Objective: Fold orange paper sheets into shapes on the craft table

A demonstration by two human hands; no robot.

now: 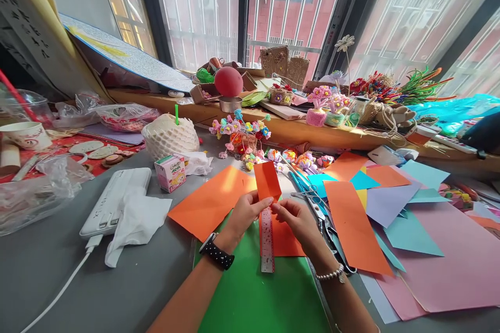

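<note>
Between my two hands, above the green mat, is a narrow folded piece of orange paper. My left hand pinches its lower left edge, thumb on top. At its lower right corner my right hand is closed in a pinch on the same paper. Just below the fingers lies a pink patterned ruler, on top of an orange sheet on the mat. A larger orange sheet rests to the left, and an orange strip to the right.
Scissors lie right of my right hand, near stacked coloured paper. To the left are a white power bank with a cable, a tissue and a small pink carton. Craft flowers stand behind, below the windowsill.
</note>
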